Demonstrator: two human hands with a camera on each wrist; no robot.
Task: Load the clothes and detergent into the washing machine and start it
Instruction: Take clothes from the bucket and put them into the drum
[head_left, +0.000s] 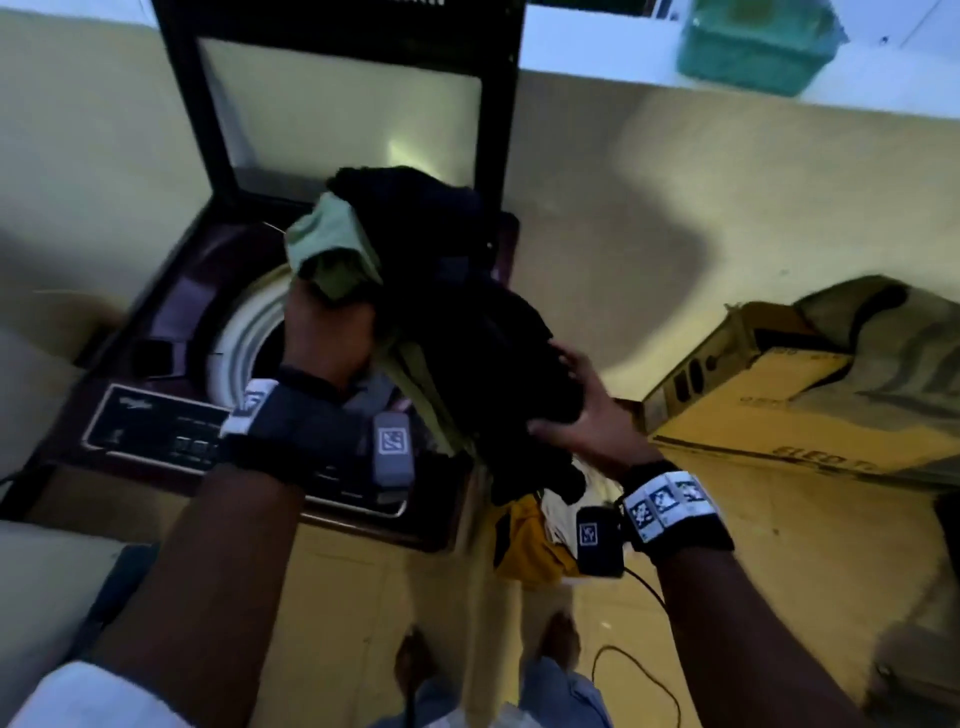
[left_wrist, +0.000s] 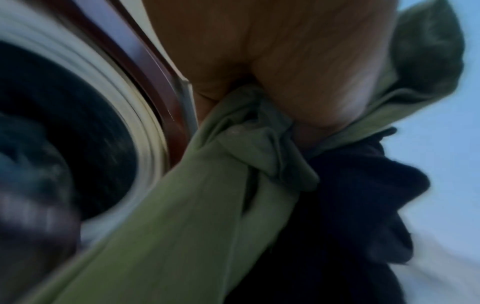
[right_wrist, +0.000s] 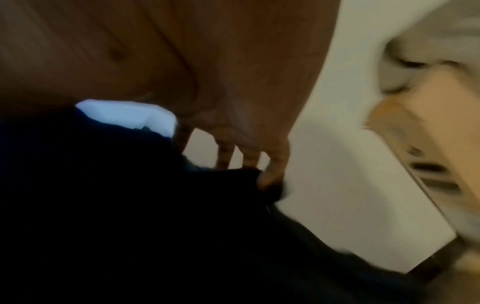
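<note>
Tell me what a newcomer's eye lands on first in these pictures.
First the bundle of dark clothes with a green garment, held over the open drum of the top-loading washing machine. The left hand grips the green cloth; the right hand supports the dark pile from the right. A cardboard box sits on the floor at right.

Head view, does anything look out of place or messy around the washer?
Mildly. Yellow and white clothes lie on the floor beside the washer, under the bundle the hands are carrying. A cloth is draped over the cardboard box. No spill or damage shows.
</note>
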